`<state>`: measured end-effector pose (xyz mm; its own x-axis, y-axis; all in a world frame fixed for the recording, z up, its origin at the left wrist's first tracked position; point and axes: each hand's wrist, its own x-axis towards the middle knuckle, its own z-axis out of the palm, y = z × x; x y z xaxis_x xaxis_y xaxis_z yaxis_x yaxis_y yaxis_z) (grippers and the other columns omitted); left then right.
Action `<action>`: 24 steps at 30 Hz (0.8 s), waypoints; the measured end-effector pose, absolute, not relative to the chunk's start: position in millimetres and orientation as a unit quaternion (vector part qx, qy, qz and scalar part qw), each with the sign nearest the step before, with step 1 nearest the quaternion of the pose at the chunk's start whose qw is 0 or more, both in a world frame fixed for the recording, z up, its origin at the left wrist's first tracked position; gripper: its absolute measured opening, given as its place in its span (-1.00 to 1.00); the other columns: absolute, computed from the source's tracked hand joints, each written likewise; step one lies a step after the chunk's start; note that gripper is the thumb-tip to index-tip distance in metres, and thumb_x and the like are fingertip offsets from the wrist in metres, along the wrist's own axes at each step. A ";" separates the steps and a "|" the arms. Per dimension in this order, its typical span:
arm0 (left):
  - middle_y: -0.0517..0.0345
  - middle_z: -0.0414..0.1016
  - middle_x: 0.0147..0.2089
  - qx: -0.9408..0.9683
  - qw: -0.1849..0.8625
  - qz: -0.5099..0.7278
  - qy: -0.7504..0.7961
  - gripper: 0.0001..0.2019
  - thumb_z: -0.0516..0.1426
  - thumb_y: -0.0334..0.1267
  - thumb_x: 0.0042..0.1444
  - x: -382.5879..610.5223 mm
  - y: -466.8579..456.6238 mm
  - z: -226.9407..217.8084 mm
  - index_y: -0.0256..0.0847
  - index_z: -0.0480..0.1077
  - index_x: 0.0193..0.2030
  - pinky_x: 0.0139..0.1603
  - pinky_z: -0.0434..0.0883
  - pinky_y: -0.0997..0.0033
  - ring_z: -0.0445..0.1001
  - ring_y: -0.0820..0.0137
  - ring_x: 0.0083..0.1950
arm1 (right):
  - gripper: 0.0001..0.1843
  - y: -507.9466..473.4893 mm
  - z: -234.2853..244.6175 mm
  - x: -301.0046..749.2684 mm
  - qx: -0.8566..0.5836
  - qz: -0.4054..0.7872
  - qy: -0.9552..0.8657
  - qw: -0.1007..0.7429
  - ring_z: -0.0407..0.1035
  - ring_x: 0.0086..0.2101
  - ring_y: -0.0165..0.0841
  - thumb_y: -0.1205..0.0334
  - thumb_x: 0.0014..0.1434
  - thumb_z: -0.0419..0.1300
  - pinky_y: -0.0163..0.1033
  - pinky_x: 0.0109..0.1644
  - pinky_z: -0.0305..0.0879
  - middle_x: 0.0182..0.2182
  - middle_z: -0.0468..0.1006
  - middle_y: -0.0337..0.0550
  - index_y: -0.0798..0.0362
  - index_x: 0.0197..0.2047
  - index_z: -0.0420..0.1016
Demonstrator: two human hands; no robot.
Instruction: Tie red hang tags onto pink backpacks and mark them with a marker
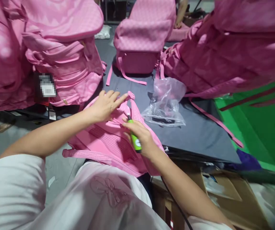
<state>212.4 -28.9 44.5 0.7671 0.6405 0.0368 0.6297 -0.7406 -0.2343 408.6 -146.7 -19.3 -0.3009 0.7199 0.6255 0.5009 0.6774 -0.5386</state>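
A pink backpack (108,135) lies across my lap and the front edge of the dark table, its dotted mesh back panel facing up. My left hand (105,105) grips its upper part, fingers bent over the fabric and the index finger touching the strap loop (130,95). In my right hand (139,134) is a green handheld tool (135,140) with a black collar and a thin tip, pointing at the fabric close to my left fingers. Whether the tip touches the bag, I cannot tell. A loose shoulder strap (80,154) hangs toward me.
Pink backpacks stand around the dark table (190,127): one tagged backpack (63,60) at left, another (142,41) behind, more at right. A clear plastic bag (166,105) lies right of my hands. Cardboard boxes (238,198) sit below right. Another person's hand (180,17) shows at the back.
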 end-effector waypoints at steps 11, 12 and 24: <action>-0.24 0.15 0.39 -0.953 0.052 0.004 -0.297 0.07 0.26 -0.12 0.05 216.7 5.4 15.8 -0.21 -0.35 0.52 0.36 0.00 -0.09 0.17 -0.02 0.35 | -0.76 -136.1 -47.0 375.6 -0.398 0.150 -0.802 0.419 0.51 -0.15 -0.20 0.34 0.30 0.16 -0.04 -0.07 0.41 -0.20 0.61 -0.06 -0.01 0.03 0.47; -0.24 0.15 0.39 -0.954 0.047 0.007 -0.296 0.04 0.24 -0.14 0.07 218.1 8.7 11.7 -0.21 -0.35 0.52 0.36 0.01 -0.10 0.18 -0.02 0.35 | -0.78 -131.8 -46.9 377.2 -0.397 0.150 -0.807 0.410 0.51 -0.16 -0.20 0.31 0.30 0.18 -0.04 -0.07 0.41 -0.20 0.61 -0.05 0.01 0.02 0.47; -0.19 0.18 0.34 -0.944 0.061 0.032 -0.324 -0.08 0.15 -0.23 0.14 237.6 12.3 -12.0 -0.15 -0.30 0.53 0.28 0.14 -0.16 0.24 -0.04 0.28 | -0.63 -104.6 -49.1 400.9 -0.448 0.321 -0.751 0.365 0.52 -0.05 -0.19 -0.01 0.30 0.22 -0.07 0.07 0.43 -0.04 0.61 -0.03 -0.01 0.09 0.46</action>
